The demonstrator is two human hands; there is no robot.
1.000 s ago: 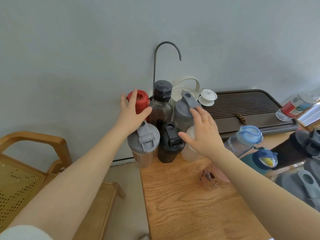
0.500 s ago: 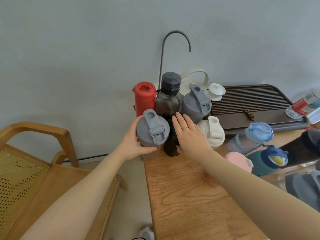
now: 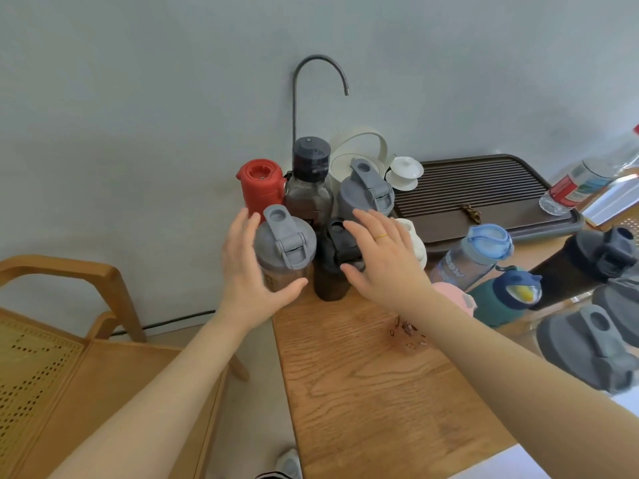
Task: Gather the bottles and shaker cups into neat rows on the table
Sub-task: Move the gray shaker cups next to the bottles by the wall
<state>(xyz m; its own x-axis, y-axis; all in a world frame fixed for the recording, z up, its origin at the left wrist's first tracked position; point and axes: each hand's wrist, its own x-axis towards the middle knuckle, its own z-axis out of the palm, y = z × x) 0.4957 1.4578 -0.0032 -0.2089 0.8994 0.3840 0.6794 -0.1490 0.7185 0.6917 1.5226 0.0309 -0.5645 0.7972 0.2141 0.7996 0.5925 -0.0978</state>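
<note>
Six containers stand bunched at the table's (image 3: pixel 373 392) far left corner, two rows of three. Back row by the far edge: red bottle (image 3: pixel 261 186), dark smoky bottle (image 3: pixel 308 188), grey-lidded shaker (image 3: pixel 364 198). Front row: grey-lid shaker cup (image 3: pixel 285 247) right at the left edge, black shaker (image 3: pixel 333 264) touching it, white-lidded cup (image 3: pixel 413 242) mostly hidden. Left hand (image 3: pixel 250 271) cups the grey-lid shaker cup from its left side, fingers spread, thumb across the cup's front; contact looks light, can't tell if it's gripping. Right hand (image 3: pixel 383 257) is flat over the black shaker's lid, fingers spread, thumb against its front. Loose ones along the right edge: blue-capped bottle (image 3: pixel 475 255), pink-lidded cup (image 3: pixel 453 299), green bottle with navy cap (image 3: pixel 508 295), a black shaker lying tilted (image 3: pixel 584 267), another grey shaker (image 3: pixel 594 347). Dark slatted tray (image 3: pixel 484 188) sits along the far edge; wooden chair (image 3: pixel 69 340) beside the table's left edge.
</note>
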